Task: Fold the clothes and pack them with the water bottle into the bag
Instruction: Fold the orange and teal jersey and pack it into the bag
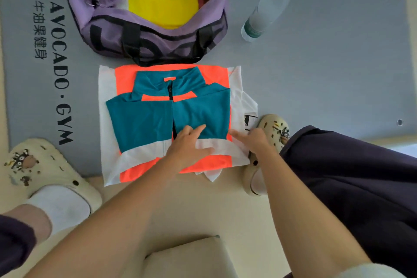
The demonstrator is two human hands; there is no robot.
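Folding the jacket on the mat, just in front of the open bag.

The jacket (pixel 167 117), teal, orange and white, lies flat on the grey mat (pixel 327 70), its collar touching the purple bag (pixel 149 36); it seems half folded. The left hand (pixel 188 145) presses flat on its lower part, fingers straight. The right hand (pixel 252 140) rests at the right hem, a finger stretched out; whether it pinches the cloth I cannot tell. Next, I think, the lower part must go up toward the bag. The water bottle (pixel 268 7) lies right of the bag, apart from it. Something yellow (pixel 160 0) is already inside the bag; what lies under it is hidden.
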